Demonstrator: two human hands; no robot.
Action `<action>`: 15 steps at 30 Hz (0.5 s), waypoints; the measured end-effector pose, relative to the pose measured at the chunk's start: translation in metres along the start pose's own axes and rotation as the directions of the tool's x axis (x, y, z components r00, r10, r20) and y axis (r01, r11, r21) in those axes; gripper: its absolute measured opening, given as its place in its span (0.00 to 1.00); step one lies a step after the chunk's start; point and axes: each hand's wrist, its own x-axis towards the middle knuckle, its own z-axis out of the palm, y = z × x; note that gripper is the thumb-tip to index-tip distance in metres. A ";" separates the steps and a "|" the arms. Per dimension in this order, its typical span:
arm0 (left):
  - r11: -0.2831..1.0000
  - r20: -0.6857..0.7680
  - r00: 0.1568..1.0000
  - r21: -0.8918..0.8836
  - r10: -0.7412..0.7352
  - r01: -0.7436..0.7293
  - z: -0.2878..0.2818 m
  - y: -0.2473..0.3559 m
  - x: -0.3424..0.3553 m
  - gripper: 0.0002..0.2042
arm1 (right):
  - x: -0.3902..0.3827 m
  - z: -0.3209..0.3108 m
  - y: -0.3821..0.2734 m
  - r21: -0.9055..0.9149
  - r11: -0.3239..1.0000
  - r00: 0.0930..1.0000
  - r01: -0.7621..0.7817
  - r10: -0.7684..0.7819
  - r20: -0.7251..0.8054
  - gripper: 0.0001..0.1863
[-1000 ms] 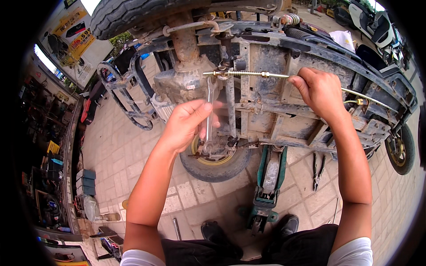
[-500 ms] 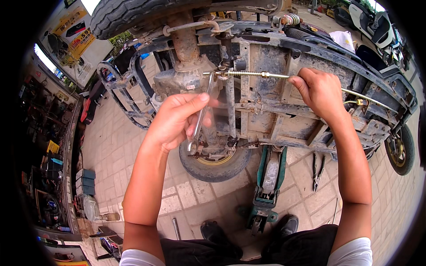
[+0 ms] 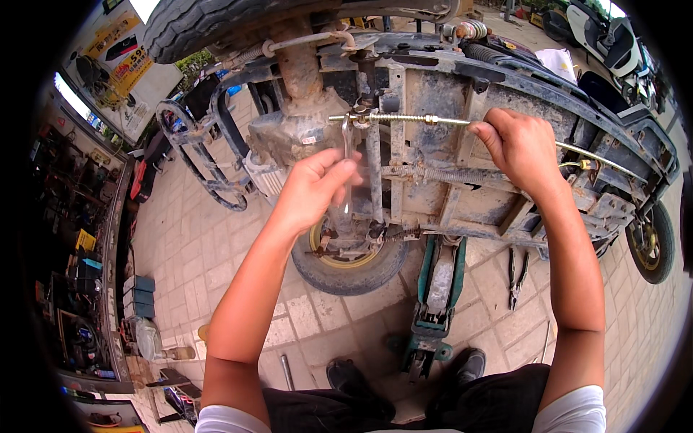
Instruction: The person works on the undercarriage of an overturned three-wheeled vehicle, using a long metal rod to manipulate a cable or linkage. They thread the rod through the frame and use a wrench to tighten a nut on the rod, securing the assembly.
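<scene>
My left hand (image 3: pixel 323 180) is closed around a shiny wrench (image 3: pixel 346 141), which hangs nearly upright and is smeared by motion at its lower end. The wrench's top end meets a fitting (image 3: pixel 361 114) on the threaded end of a long metal rod. My right hand (image 3: pixel 516 146) grips that brake rod (image 3: pixel 451 122) further right, thumb along it. A spring (image 3: pixel 401 118) sits on the rod between the fitting and a brass-coloured nut (image 3: pixel 431 120). All this is on the dirty underside of a vehicle tipped on its side, beside the rusty axle housing (image 3: pixel 302 79).
A green floor jack (image 3: pixel 433 303) stands under the frame. Pliers (image 3: pixel 517 280) and a metal bar (image 3: pixel 287 372) lie on the paving. One wheel (image 3: pixel 350 278) is low, another tyre (image 3: pixel 216 32) is above. Scooters (image 3: pixel 603 36) are parked at the far right.
My left hand has swung the wrench's lower end to the right, from slanted to nearly upright. My right hand stays in place on the rod.
</scene>
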 end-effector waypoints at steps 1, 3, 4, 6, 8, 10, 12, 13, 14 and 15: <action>0.999 -0.037 0.998 -0.010 0.044 -0.045 0.003 -0.008 0.004 0.16 | 0.000 0.000 0.000 -0.001 1.000 1.000 0.002 -0.002 0.005 0.23; 0.992 -0.120 0.986 -0.015 0.120 -0.123 0.011 -0.019 0.015 0.15 | 0.000 0.000 0.000 -0.014 1.000 1.000 0.008 -0.008 -0.004 0.23; 0.988 -0.124 0.981 -0.025 0.147 -0.152 0.014 -0.023 0.015 0.15 | -0.001 0.001 0.001 -0.007 1.000 1.000 0.016 -0.016 -0.003 0.23; 0.990 -0.092 0.987 -0.031 0.132 -0.136 0.014 -0.025 0.010 0.15 | -0.001 0.001 0.001 0.003 1.000 0.999 0.024 -0.024 -0.021 0.23; 0.993 -0.050 0.993 -0.046 0.105 -0.107 0.010 -0.020 0.001 0.15 | -0.001 0.002 0.002 -0.003 1.000 1.000 0.016 -0.016 -0.013 0.23; 0.992 0.003 0.996 -0.084 0.094 -0.094 0.002 -0.009 -0.009 0.16 | 0.000 0.002 0.002 -0.003 1.000 1.000 0.013 -0.013 -0.014 0.23; 0.982 0.013 1.000 -0.191 0.005 -0.002 -0.002 0.001 -0.013 0.16 | 0.000 0.002 0.001 0.002 1.000 0.999 0.022 -0.022 -0.026 0.23; 0.966 0.025 1.000 -0.257 -0.011 0.017 -0.002 0.006 -0.016 0.16 | 0.000 0.001 0.001 0.001 1.000 1.000 0.015 -0.015 -0.013 0.23; 0.959 0.008 1.000 -0.281 -0.022 0.023 -0.001 0.010 -0.018 0.17 | 0.000 0.001 0.000 -0.003 1.000 1.000 0.010 -0.010 -0.006 0.23; 0.951 0.008 0.999 -0.303 -0.054 0.053 0.000 0.014 -0.019 0.17 | 0.000 0.000 0.000 -0.007 1.000 1.000 0.010 -0.011 -0.009 0.23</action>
